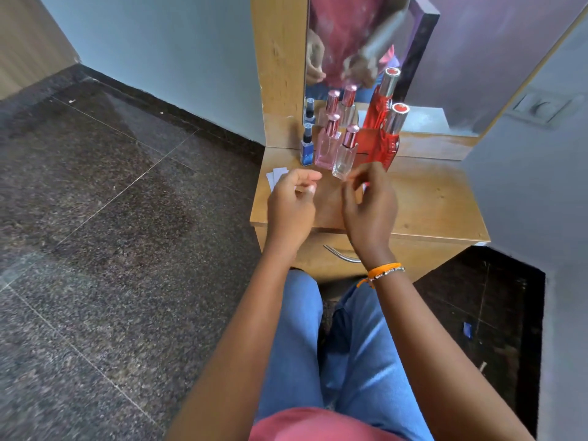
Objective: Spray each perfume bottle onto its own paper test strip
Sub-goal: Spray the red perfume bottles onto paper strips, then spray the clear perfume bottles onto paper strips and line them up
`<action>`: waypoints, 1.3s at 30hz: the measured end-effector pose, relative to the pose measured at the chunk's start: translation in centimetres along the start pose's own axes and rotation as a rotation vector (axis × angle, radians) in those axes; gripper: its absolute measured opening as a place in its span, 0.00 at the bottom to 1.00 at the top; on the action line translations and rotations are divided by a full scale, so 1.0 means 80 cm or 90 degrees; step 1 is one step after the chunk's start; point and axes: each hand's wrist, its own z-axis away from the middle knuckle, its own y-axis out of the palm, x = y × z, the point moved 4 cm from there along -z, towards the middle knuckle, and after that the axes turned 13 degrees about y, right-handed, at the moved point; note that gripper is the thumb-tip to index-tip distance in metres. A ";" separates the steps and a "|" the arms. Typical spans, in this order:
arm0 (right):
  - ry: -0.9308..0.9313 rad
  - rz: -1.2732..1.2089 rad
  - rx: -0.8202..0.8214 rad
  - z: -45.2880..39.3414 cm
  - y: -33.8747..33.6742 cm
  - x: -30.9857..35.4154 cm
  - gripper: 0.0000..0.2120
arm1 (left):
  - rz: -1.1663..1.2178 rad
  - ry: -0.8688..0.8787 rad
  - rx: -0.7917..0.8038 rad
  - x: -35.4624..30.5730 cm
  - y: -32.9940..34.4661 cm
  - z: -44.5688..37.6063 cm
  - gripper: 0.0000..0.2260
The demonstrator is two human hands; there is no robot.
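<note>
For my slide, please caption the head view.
Both hands hover before four perfume bottles on a wooden dresser.

Wooden dresser (429,205) with mirror (353,43), metal drawer handle (342,253); dark speckled floor (111,218); wall switch (541,107).
</note>
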 end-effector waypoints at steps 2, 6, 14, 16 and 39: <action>0.001 0.011 0.102 0.004 0.024 0.010 0.02 | -0.108 -0.009 -0.041 0.016 -0.019 -0.001 0.11; 0.051 0.084 0.240 -0.005 0.073 0.016 0.03 | -0.282 -0.071 -0.029 0.041 -0.040 0.000 0.15; 0.163 0.160 0.304 -0.017 0.115 0.007 0.07 | -0.359 -0.077 0.050 0.050 -0.035 0.002 0.16; 0.197 0.154 0.315 -0.016 0.119 0.008 0.06 | -0.368 -0.079 0.052 0.051 -0.035 0.002 0.14; 0.297 -0.167 0.258 -0.005 0.034 -0.013 0.13 | -0.260 0.013 -0.022 0.017 -0.025 0.008 0.14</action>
